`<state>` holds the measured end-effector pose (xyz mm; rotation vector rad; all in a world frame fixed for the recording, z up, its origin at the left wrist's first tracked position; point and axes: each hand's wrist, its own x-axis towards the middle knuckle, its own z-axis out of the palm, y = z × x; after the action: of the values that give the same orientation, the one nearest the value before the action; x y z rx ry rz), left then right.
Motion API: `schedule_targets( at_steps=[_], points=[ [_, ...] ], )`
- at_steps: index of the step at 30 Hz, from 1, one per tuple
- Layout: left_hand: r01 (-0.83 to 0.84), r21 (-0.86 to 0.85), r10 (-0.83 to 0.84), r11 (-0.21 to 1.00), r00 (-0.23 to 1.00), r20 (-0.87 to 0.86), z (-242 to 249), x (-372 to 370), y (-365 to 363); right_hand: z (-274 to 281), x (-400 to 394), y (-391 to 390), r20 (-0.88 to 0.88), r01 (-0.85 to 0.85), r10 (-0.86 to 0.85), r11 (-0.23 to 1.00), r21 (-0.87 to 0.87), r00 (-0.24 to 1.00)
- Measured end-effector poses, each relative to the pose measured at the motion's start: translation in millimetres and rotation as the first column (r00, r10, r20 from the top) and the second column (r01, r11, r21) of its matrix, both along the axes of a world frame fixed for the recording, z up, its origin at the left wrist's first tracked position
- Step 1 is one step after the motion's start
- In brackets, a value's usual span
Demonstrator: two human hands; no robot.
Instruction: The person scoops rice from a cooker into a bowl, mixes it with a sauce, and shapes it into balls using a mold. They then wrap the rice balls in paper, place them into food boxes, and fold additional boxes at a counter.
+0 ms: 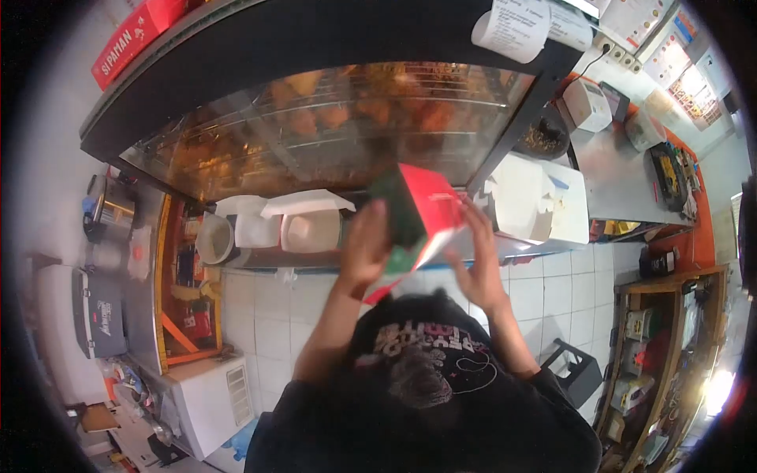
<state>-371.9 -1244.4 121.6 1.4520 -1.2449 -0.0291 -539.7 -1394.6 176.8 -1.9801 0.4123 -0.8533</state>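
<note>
A red and dark green cardboard food box (430,197) is between my two hands, partly unfolded, with a white inner flap and a red edge hanging toward my shirt. My left hand (367,248) presses against its green side, slightly blurred by motion. On the other side, the fingers of my right hand (477,264) touch the red panel's edge, with the thumb apart below. Behind the box stands a glass display cabinet (315,118) with browned fried food on its racks. White paper-lined containers (311,229) sit on the ledge left of my hands.
To the right are an open white carton (516,197) and a dark bowl (542,138). A round tub (215,239) stands on the left ledge. A wooden shelf (643,347) and a black stand (569,370) are at lower right, a white freezer-like unit (209,406) at lower left.
</note>
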Motion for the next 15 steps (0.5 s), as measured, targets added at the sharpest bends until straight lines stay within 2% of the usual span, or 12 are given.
schedule_targets(
  at_steps=[1,2,3,4,6,7,8,10,11,13,15],
  points=[
    [-0.040,0.236,0.061,0.971,0.995,-0.082,-3.3,10.5,0.7,0.1,3.4,8.4,0.061,-0.113,0.131,0.964,-0.240,0.990],
    [-0.056,0.459,0.136,0.886,0.980,-0.144,-9.1,18.0,0.9,1.5,7.2,19.3,0.059,-0.106,0.123,0.966,-0.235,0.991],
    [-0.079,0.199,0.161,0.977,0.883,-0.441,-26.5,11.7,-11.3,3.1,10.7,31.3,0.020,-0.117,0.127,0.955,-0.271,0.992],
    [-0.064,0.202,0.150,0.977,0.883,-0.444,-6.9,9.8,-12.7,3.1,12.8,40.4,-0.021,-0.127,0.126,0.944,-0.305,0.992],
    [0.032,0.212,0.125,0.977,0.722,-0.681,30.2,5.2,-13.4,-3.9,18.6,44.1,-0.020,-0.054,0.050,0.944,-0.326,0.999],
    [-0.058,0.088,0.103,0.994,0.712,-0.694,27.4,-2.8,-22.2,-2.9,20.8,44.9,-0.020,-0.041,0.037,0.953,-0.300,0.999],
    [-0.045,0.088,0.094,0.995,0.707,-0.701,26.4,-2.1,-22.5,-1.7,23.3,46.6,-0.020,-0.032,0.027,0.961,-0.275,0.999],
    [-0.068,0.084,0.103,0.994,0.829,-0.550,28.5,-2.3,-23.0,1.3,27.5,52.0,-0.027,-0.025,0.018,0.959,-0.284,0.999],
    [-0.061,0.084,0.097,0.995,0.824,-0.558,33.6,-3.7,-22.2,1.8,29.4,52.8,-0.023,-0.025,0.019,0.955,-0.294,1.000],
    [-0.028,0.057,0.060,0.998,0.710,-0.701,44.4,-7.4,-18.7,0.0,30.2,51.6,-0.069,-0.062,0.042,0.943,-0.328,0.997],
    [-0.027,0.068,0.066,0.997,0.735,-0.675,38.4,-11.0,-16.5,-1.5,30.7,51.7,-0.119,-0.089,0.046,0.919,-0.384,0.992]
  ],
)
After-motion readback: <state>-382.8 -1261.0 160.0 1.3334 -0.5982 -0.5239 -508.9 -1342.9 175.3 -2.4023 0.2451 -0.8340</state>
